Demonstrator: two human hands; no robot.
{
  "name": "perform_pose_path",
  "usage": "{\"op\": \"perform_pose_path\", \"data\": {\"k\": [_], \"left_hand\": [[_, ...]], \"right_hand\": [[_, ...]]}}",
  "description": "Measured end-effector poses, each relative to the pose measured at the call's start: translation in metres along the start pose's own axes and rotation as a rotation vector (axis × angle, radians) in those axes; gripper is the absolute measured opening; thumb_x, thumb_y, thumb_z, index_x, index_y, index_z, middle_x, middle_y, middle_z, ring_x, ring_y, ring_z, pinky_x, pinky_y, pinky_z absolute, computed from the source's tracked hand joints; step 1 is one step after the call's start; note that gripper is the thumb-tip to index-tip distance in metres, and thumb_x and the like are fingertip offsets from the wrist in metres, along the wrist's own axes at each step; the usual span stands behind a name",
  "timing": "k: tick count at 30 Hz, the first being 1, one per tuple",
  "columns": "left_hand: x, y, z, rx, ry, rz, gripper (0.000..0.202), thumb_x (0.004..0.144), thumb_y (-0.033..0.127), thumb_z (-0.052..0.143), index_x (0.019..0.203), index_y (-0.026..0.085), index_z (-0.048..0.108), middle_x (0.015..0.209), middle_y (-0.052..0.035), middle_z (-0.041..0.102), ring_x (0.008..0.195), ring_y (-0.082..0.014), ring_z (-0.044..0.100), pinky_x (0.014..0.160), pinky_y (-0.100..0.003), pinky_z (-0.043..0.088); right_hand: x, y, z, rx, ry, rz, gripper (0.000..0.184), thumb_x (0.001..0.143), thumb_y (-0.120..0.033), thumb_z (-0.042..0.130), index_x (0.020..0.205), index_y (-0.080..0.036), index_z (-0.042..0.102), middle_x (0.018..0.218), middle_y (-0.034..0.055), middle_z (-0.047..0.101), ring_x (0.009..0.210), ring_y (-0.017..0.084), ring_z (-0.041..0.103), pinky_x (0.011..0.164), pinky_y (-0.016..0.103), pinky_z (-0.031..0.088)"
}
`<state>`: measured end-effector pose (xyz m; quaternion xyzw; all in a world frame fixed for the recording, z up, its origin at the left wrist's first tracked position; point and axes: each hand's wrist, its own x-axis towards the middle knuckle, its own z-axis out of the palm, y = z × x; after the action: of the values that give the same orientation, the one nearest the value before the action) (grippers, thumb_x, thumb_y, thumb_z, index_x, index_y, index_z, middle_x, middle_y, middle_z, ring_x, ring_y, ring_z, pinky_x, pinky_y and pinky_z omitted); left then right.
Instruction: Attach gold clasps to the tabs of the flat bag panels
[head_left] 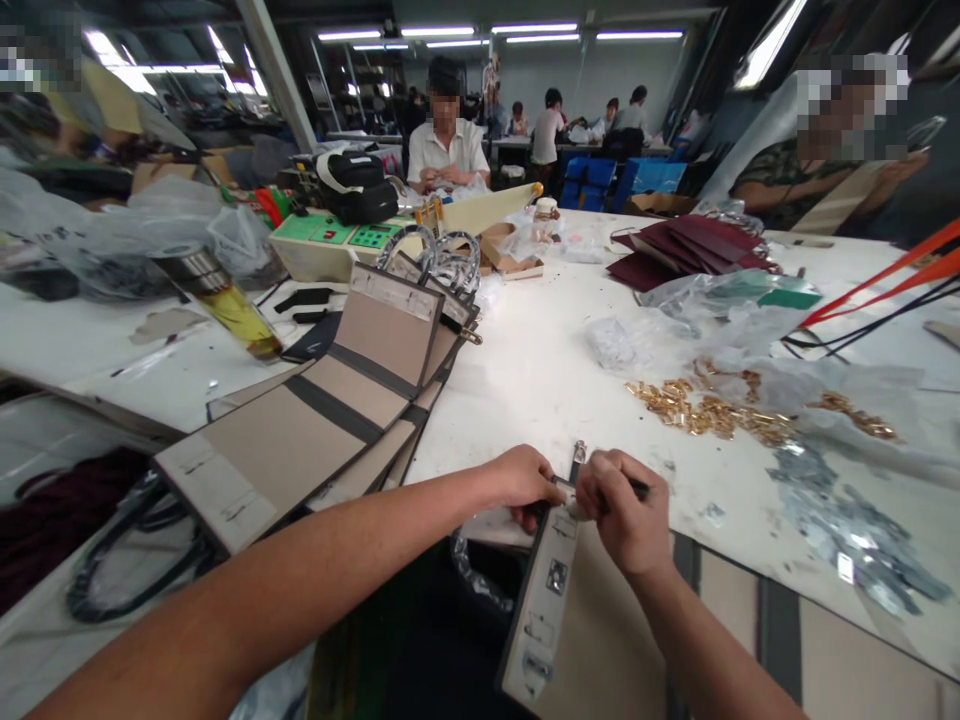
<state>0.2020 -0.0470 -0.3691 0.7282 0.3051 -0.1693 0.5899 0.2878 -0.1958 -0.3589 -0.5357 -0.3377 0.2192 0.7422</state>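
A beige-lined bag panel (615, 620) with dark edging lies at the table's front edge, partly hanging over it. My left hand (529, 487) pinches its upper corner. My right hand (624, 510) is closed around a thin dark tool (640, 489), of which only a short piece shows; its kind is hidden. The fist presses near the same corner, beside a short strap with a metal end (579, 455). Along the panel's edge runs a pale strip with small metal plates (556, 576). A plastic-wrapped handle (480, 580) curves out below my left hand.
Stacked bag panels (292, 450) lie left, near a tilted bottle of yellow liquid (238, 315). Gold fittings (705, 412) and silver plates (862, 545) are heaped right. Maroon panels (675, 250) and a green machine (330, 240) stand farther back. A person (448, 150) sits across the table.
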Motion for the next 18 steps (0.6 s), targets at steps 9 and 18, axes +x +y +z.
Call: {"op": "perform_pose_path", "data": {"k": [9,18], "left_hand": [[0.002,-0.009,-0.003,-0.064,-0.059,0.059,0.017,0.082,0.025,0.071,0.070,0.017,0.063,0.053,-0.0009,0.064,0.045,-0.0192,0.065,0.044,-0.026,0.050],[0.004,-0.013,-0.003,-0.094,-0.087,0.062,0.017,0.089,0.024,0.066,0.074,0.019,0.059,0.053,0.0008,0.064,0.045,-0.0178,0.065,0.043,-0.024,0.049]], "right_hand": [[0.013,-0.007,0.019,-0.135,-0.135,-0.007,0.049,0.100,-0.044,0.062,0.059,-0.023,0.050,0.054,-0.0024,0.050,0.051,0.013,0.047,0.052,0.029,0.039],[0.011,-0.015,0.014,-0.048,-0.127,-0.052,0.047,0.101,-0.039,0.062,0.058,-0.023,0.049,0.054,-0.0023,0.049,0.050,0.013,0.046,0.051,0.030,0.037]]}}
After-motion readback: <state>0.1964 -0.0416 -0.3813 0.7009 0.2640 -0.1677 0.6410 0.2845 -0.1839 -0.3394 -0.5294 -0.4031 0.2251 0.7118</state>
